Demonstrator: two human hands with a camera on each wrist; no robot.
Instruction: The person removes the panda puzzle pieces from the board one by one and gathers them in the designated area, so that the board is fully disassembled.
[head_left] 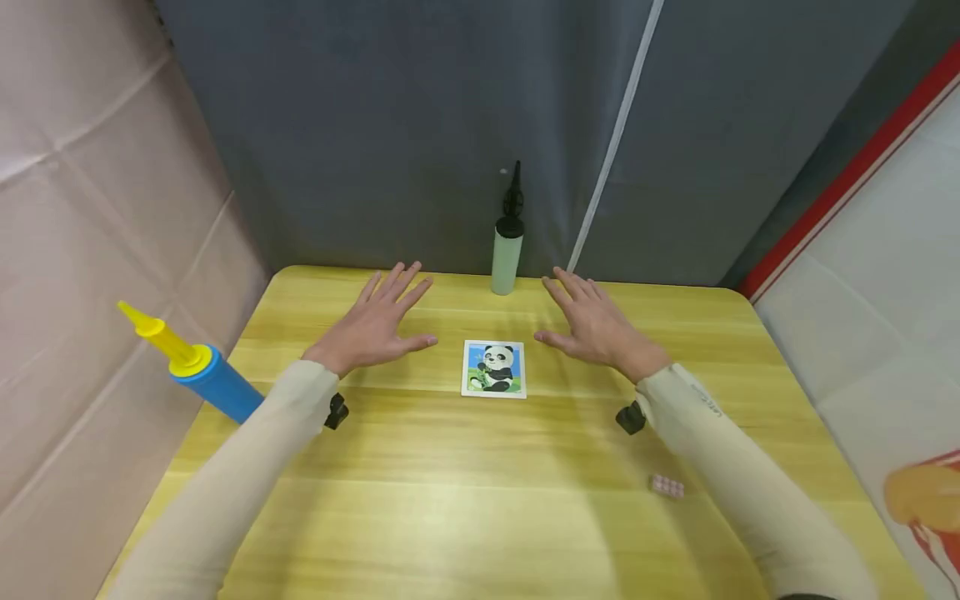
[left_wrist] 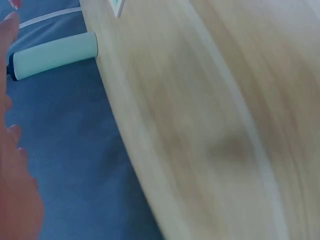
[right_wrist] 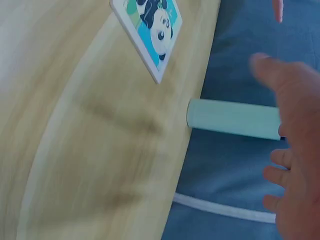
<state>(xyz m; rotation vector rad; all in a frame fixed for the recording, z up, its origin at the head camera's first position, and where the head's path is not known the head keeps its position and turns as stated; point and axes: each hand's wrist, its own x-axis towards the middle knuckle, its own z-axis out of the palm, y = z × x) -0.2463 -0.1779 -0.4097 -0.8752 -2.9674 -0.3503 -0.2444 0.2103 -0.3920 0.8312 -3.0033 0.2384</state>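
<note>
Holding nothing, with left hand [head_left: 375, 327] and right hand [head_left: 597, 329] spread wide either side of the panda tile [head_left: 493, 369], mid-frame, flat on the bench [head_left: 450, 483]. Could topple the green pump [head_left: 507, 260], upright above frame centre, by reaching too far; might slip off thin edges by pinching high.

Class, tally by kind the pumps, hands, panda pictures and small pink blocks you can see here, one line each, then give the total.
Pumps: 2, a blue pump and a green pump
Hands: 2, the left hand and the right hand
Panda picture: 1
Small pink block: 1
Total: 6
</note>
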